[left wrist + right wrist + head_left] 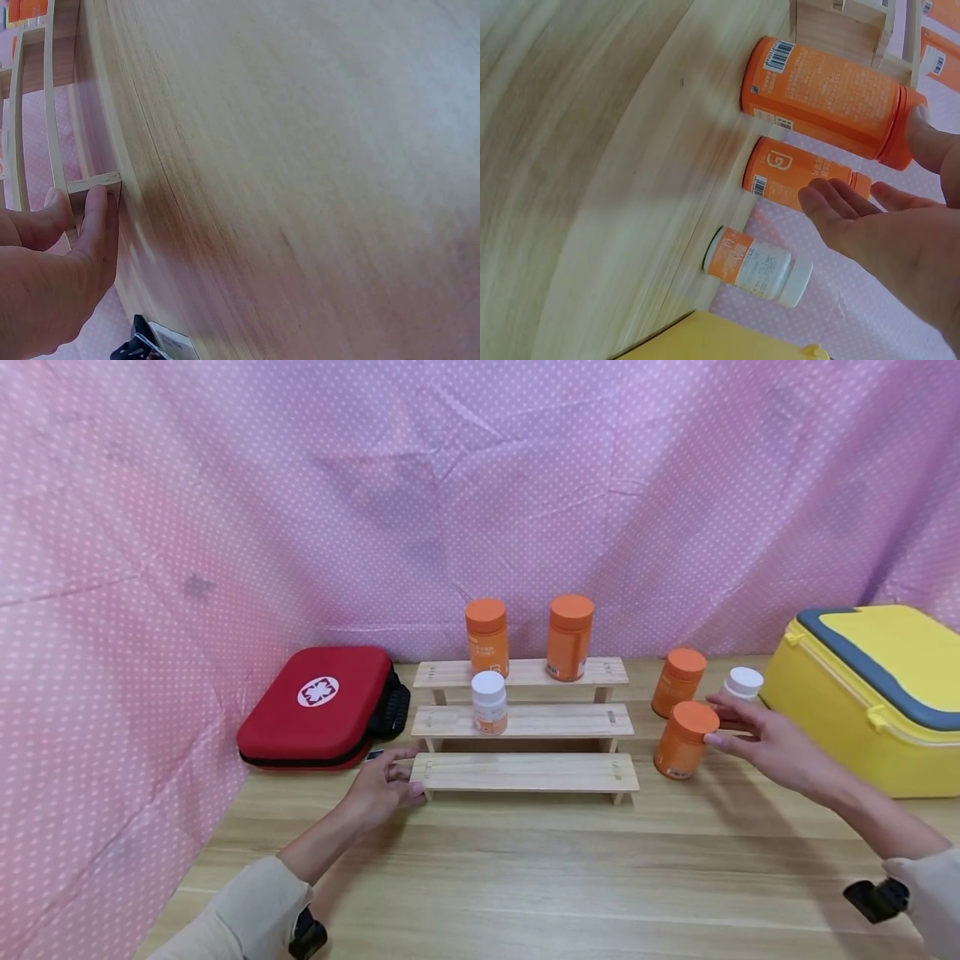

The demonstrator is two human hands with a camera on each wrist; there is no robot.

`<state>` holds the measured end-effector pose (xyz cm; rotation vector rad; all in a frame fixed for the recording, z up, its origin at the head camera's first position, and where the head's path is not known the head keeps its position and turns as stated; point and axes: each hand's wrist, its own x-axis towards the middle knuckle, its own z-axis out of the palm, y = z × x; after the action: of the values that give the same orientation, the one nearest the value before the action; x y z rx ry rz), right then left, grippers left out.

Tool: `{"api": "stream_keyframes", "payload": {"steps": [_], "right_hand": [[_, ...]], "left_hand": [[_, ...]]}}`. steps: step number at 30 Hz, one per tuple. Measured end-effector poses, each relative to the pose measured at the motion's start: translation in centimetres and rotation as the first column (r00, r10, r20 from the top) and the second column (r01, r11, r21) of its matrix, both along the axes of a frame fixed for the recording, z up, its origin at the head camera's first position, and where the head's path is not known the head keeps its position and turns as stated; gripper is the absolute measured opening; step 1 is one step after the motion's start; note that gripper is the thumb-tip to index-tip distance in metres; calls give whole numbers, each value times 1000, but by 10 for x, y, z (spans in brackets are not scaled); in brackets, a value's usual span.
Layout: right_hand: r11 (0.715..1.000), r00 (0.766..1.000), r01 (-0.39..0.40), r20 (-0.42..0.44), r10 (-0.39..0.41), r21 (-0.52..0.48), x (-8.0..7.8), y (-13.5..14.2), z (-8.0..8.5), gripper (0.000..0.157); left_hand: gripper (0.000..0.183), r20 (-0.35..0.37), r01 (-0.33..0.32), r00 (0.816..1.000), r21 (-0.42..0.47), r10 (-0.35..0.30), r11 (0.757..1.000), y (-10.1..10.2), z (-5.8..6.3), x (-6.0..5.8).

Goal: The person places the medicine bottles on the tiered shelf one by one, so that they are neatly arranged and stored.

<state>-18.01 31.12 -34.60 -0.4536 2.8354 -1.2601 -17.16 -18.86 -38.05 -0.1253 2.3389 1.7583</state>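
The near orange bottle (678,750) stands on the table (525,877), just off the right end of the rack (521,772) and in front of the far orange bottle (672,695). The right hand (772,747) is at its cap: the thumb seems to touch the cap's side, but the fingers stand apart from it, loosely stretched, so I wouldn't call that a hold. The left hand (382,789) is clamped on the rack's left end, thumb against the lowest board and fingers against its leg.

To take this bottle well, I'd bring the fingers round opposite the thumb, slightly below the cap, so the grip rests on the body rather than on a lid that might turn. The far bottle and the white bottle (742,681) are close by, so the knuckles want care; a straight lift looks safer than a sideways drag. The left hand's steady pinch should be enough to keep the rack from sliding, without pulling at it.

The bottle is upright, cap up, its long axis vertical; it only looks laid over in the right wrist view. Its barcode, low by the base, faces roughly toward the person.
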Motion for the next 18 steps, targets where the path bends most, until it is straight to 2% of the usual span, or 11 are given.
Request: {"api": "stream_keyframes", "payload": {"steps": [10,18], "right_hand": [[998,996,-38,-81,35,-39,-2,-10,-8,50],[998,993,-41,-116,35,-48,-3,-11,-11,47]], "left_hand": [[57,3,8,1000,2,-8,1000,-1,1,1],[58,0,7,1000,-7,-7,1000,0,0,0]]}}
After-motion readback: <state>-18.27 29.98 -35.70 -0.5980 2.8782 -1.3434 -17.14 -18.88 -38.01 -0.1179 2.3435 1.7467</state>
